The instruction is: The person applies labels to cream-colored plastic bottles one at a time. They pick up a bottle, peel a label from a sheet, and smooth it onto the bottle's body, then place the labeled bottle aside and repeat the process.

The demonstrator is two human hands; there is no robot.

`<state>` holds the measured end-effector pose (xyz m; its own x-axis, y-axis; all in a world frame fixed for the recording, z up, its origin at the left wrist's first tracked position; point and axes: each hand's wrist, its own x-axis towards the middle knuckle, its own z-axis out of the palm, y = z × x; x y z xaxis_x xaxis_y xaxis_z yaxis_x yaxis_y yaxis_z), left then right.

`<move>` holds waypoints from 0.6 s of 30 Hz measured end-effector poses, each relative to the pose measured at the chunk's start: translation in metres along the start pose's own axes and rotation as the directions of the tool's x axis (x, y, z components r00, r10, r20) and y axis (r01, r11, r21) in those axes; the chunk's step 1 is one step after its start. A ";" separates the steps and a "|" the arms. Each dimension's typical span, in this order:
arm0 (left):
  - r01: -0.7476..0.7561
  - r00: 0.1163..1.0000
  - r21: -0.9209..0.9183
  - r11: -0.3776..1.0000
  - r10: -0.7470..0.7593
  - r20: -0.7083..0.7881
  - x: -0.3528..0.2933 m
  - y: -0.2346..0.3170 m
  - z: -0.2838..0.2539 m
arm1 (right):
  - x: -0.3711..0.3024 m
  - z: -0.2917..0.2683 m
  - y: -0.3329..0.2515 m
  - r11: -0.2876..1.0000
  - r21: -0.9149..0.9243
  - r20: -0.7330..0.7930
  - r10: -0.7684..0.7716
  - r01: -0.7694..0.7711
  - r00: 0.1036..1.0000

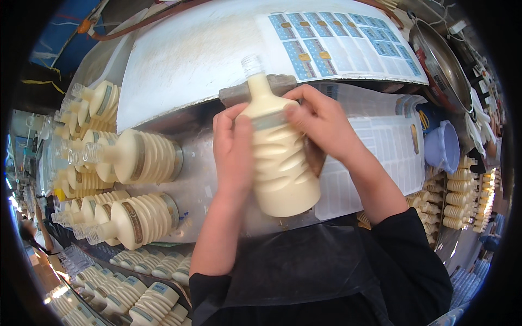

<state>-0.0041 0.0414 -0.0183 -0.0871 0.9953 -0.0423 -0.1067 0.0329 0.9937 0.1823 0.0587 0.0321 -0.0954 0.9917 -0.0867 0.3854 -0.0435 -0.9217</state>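
A cream bottle (283,174) with a twisted, ridged body and a clear threaded neck lies tilted in front of me, its neck pointing away. A grey-green label band (269,120) crosses it below the shoulder. My left hand (232,146) is closed along the bottle's left side, slightly blurred, with the fingertips near the shoulder. From the right, my right hand (322,122) grips the shoulder, the thumb pressing at the band's right end. Behind the neck sits a grey block-like rest (283,82). The bottle's underside and some fingers are hidden.
Several similar banded bottles (155,157) lie stacked at left; more bottles (155,301) fill the lower left. A white board (185,60) carries blue label sheets (321,32). Pale backing sheets (370,146) lie at right, beside a purple bucket (443,144) and a metal pan (446,60).
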 end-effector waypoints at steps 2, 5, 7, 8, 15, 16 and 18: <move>-0.081 0.996 0.105 0.991 0.085 -0.032 -0.001 0.004 -0.003 | 0.006 -0.009 0.011 0.907 0.403 0.152 0.064 -0.121 0.986; -0.197 0.978 0.246 0.949 0.207 -0.011 -0.004 0.013 0.004 | 0.006 -0.005 0.030 0.943 0.327 0.131 0.024 -0.066 0.991; -0.218 0.974 0.324 0.921 0.225 0.015 -0.004 0.018 0.010 | 0.005 0.004 0.031 0.952 0.303 0.124 0.016 -0.053 0.992; -0.199 0.978 0.361 0.911 0.205 0.020 -0.003 0.019 0.011 | 0.005 0.002 0.030 0.943 0.327 0.155 0.016 -0.067 0.988; -0.131 0.987 0.578 0.806 0.162 -0.001 -0.001 0.037 0.023 | 0.007 0.004 0.020 0.976 0.215 0.090 0.016 -0.035 0.996; -0.147 0.985 0.562 0.814 0.173 0.007 -0.001 0.036 0.024 | 0.007 0.005 0.020 0.978 0.206 0.085 0.016 -0.033 0.996; -0.180 0.980 0.530 0.829 0.197 0.025 0.000 0.031 0.022 | 0.007 0.006 0.021 0.976 0.215 0.084 0.015 -0.033 0.996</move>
<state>0.0146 0.0447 0.0151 -0.0821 0.9842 0.1567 0.4522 -0.1033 0.8859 0.1845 0.0638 0.0095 -0.1662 0.9772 -0.1321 0.1825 -0.1011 -0.9780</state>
